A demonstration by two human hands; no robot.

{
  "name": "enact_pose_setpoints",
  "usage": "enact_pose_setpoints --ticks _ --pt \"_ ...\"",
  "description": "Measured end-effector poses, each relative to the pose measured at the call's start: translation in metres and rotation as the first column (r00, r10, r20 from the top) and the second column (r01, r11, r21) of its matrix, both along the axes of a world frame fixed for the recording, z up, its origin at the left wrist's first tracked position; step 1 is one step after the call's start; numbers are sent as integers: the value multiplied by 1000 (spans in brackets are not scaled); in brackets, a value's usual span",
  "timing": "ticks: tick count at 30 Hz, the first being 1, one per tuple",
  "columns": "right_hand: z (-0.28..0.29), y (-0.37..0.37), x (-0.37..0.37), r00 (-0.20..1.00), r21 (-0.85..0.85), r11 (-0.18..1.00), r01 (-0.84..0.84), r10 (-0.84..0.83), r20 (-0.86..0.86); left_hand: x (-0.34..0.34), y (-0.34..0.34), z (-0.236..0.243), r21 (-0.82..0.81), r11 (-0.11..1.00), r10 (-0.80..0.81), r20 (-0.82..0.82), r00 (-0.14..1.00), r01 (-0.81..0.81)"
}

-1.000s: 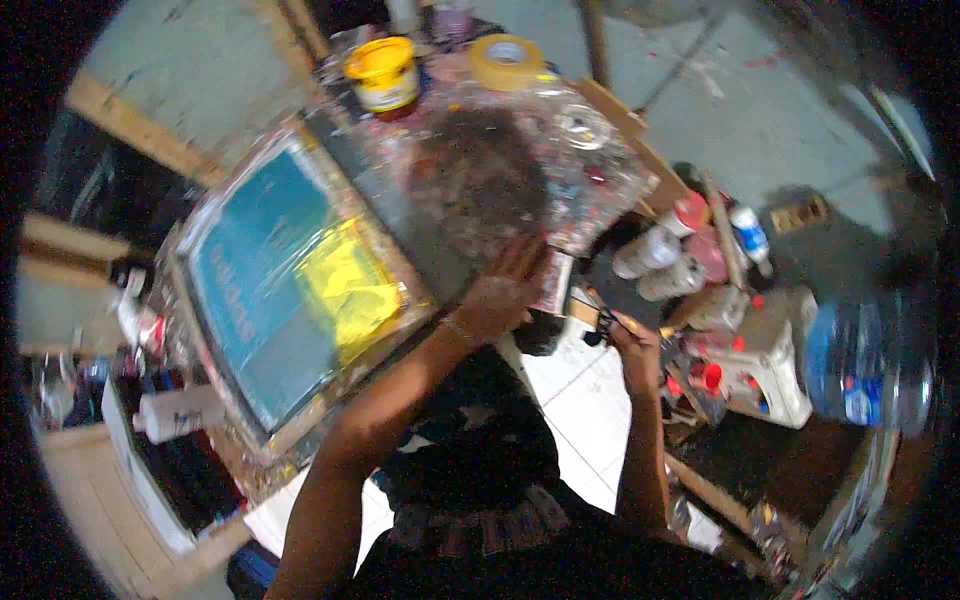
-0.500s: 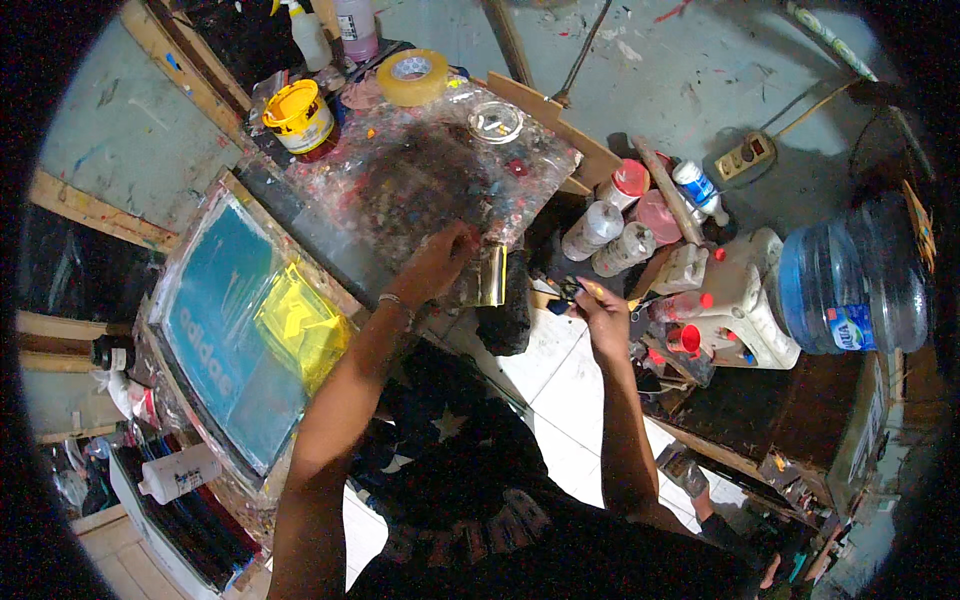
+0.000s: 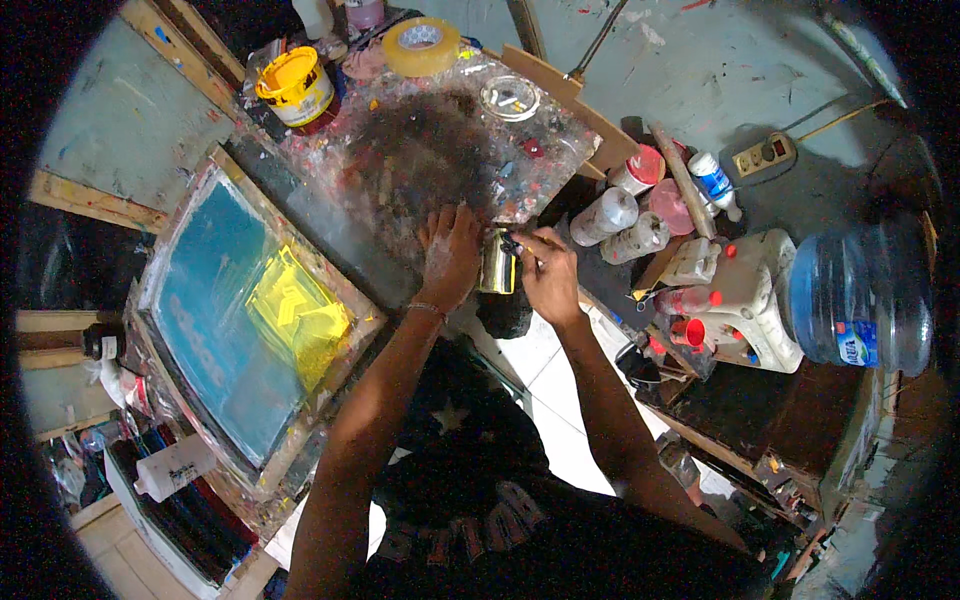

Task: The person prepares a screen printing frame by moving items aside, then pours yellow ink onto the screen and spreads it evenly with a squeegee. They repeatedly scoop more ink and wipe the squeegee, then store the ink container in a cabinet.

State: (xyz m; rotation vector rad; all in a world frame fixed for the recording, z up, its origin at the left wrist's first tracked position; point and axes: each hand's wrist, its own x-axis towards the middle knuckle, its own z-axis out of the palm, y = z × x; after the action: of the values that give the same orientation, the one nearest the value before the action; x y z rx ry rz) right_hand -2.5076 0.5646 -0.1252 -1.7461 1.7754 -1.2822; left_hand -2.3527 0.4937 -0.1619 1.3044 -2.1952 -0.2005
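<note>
My left hand (image 3: 453, 258) lies on the near part of the paint-stained table (image 3: 560, 150), fingers stretched out. Just right of it is a shiny dark rectangular piece (image 3: 492, 275) with a yellow edge; I cannot tell its exact kind. My right hand (image 3: 550, 275) is closed on a small dark tool (image 3: 511, 243), whose tip is over the upper part of that shiny piece. Most of the tool is hidden by my fingers. To the left leans a wooden-framed printing screen (image 3: 215, 310) with teal mesh and a patch of yellow ink (image 3: 300, 310).
On the table stand a yellow ink tub (image 3: 296, 88), a roll of clear tape (image 3: 421, 48) and a round lid (image 3: 510, 98). To the right are clear bottles (image 3: 606, 217), a whitish jerrycan (image 3: 755, 290), a large blue water jug (image 3: 850, 295) and a power strip (image 3: 764, 156).
My right hand has moved left and up, bringing the tool to the shiny piece. My left hand has come down closer, with its fingers stretched out. The view has shifted slightly.
</note>
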Motion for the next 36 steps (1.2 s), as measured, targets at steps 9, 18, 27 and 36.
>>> enact_pose_setpoints --ticks 9,18,27,36 --pt "16 46 -8 980 139 971 -192 183 76 0 -3 5 69 997 -28 -46 999 32" --pt "1 -9 -15 995 -4 997 -73 72 -72 -3 -4 -4 1 1000 1 -78 997 -1" --pt "14 71 -20 918 274 905 -326 235 318 -5 -1 2 134 988 107 -221 969 -79" --pt "11 73 -63 849 344 935 -87 -111 516 -22 8 -3 101 967 255 -372 893 -234"
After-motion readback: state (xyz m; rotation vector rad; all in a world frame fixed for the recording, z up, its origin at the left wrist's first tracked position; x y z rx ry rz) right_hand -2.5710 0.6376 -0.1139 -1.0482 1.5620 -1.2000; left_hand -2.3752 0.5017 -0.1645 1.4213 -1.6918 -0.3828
